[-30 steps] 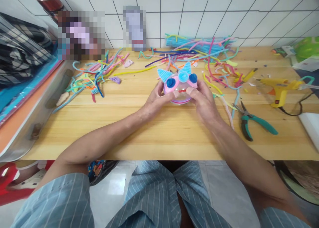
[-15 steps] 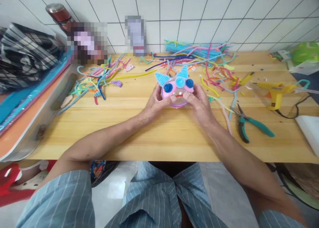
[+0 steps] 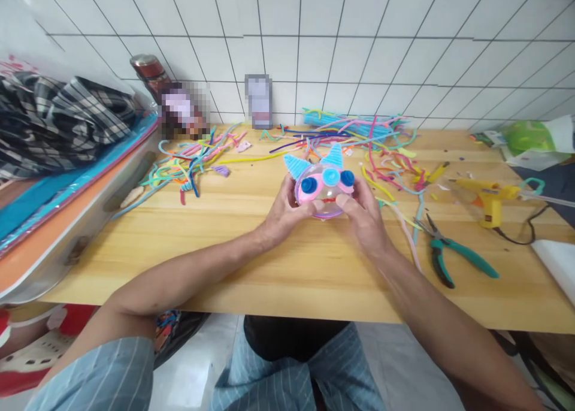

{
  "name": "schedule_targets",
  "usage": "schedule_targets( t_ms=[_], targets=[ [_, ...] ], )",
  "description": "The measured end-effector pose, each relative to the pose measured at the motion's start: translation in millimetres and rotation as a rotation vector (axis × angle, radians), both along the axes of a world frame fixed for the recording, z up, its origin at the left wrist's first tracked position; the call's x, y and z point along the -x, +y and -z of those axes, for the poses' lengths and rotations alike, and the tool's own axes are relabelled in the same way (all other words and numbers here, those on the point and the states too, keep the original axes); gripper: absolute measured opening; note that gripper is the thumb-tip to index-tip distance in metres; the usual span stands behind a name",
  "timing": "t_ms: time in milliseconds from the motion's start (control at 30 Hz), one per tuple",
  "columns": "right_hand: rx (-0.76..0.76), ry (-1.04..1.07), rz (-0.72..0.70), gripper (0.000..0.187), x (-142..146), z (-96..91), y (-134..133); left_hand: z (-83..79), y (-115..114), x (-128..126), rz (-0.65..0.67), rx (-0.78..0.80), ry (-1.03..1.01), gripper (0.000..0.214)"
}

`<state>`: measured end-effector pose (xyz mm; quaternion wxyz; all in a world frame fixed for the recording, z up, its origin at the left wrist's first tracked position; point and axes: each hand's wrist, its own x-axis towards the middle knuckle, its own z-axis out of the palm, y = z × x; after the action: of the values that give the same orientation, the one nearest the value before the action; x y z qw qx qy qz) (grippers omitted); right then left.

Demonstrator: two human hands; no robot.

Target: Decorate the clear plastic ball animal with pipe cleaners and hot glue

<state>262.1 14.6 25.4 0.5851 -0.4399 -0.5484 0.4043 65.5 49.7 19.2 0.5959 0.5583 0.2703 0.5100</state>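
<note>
Fingers of my left hand [image 3: 281, 210] and right hand [image 3: 366, 218] grip the pink ball toy [image 3: 324, 188]; its blue ears [image 3: 335, 156] point to 12 o'clock.

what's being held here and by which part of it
The left hand grips the pipe-cleaner cat face by its left side and the right hand by its right side, with both thumbs on its lower front edge.
</note>
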Motion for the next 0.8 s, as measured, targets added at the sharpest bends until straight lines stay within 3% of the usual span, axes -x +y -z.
schedule_targets(
  t_ms=[200,433,800],
  targets=[
    [0.009,0.015,0.024,0.066,-0.8,4.4,2.1,5.2,5.1,-3.4,0.019,0.002,-0.03,0.086],
    [0.054,0.055,-0.001,0.057,-3.9,12.9,5.4,5.4,9.1,-8.6,0.062,0.057,-0.063,0.107],
    [0.205,0.142,-0.075,0.062,-6.7,5.6,5.3,3.4,8.0,-8.2,0.044,0.053,-0.049,0.107]
  ],
)
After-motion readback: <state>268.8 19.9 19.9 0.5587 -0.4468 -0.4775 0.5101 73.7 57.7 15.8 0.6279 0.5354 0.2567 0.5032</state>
